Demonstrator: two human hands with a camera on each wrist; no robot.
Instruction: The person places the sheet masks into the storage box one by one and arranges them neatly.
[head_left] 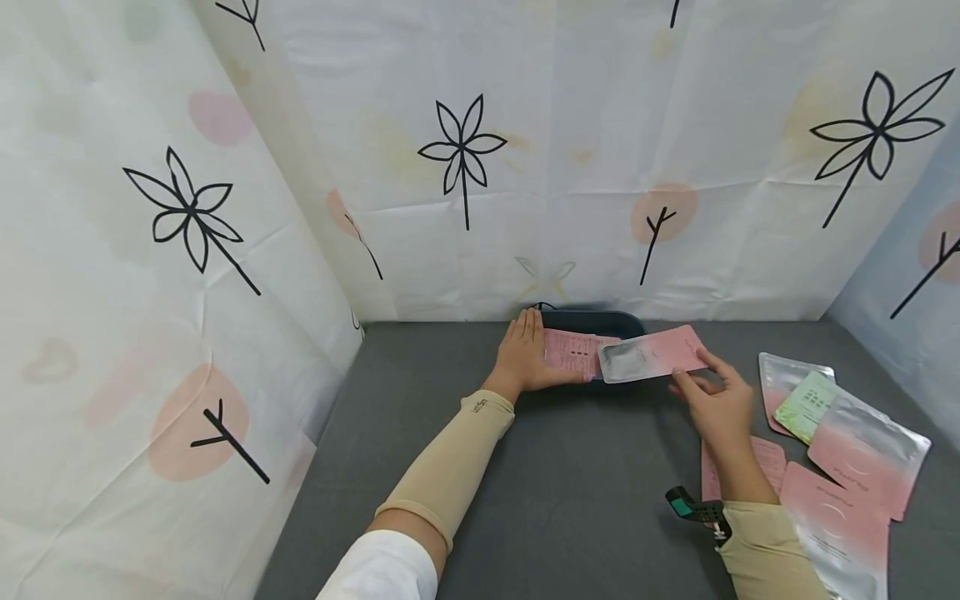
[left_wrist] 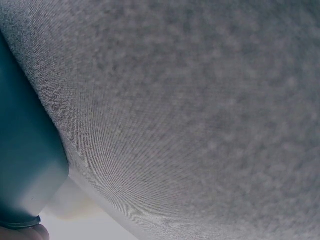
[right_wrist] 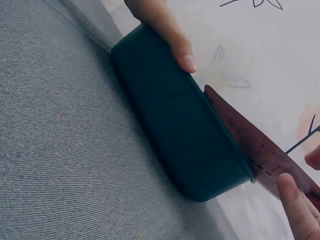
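My right hand (head_left: 716, 404) pinches one end of a pink and silver sheet mask packet (head_left: 652, 354) by thumb and fingers. Its silver end reaches over a dark teal plastic container (head_left: 626, 323); the right wrist view shows the packet (right_wrist: 260, 155) slanting across the rim. At the container's left end, my left hand (head_left: 525, 354) holds the rim, its thumb along the front side. Another pink printed packet (head_left: 572, 350) lies inside, partly under the held one. Only the container's outer wall (left_wrist: 25, 130) and some fingertips (left_wrist: 37, 233) show in the left wrist view.
Several packets lie on the right of the grey table (head_left: 585, 483): pink and silver ones (head_left: 832, 525), a green one (head_left: 806, 407), and a pink one (head_left: 765, 462) partly behind my right forearm. A patterned white cloth (head_left: 562, 167) hangs behind the container and along both sides.
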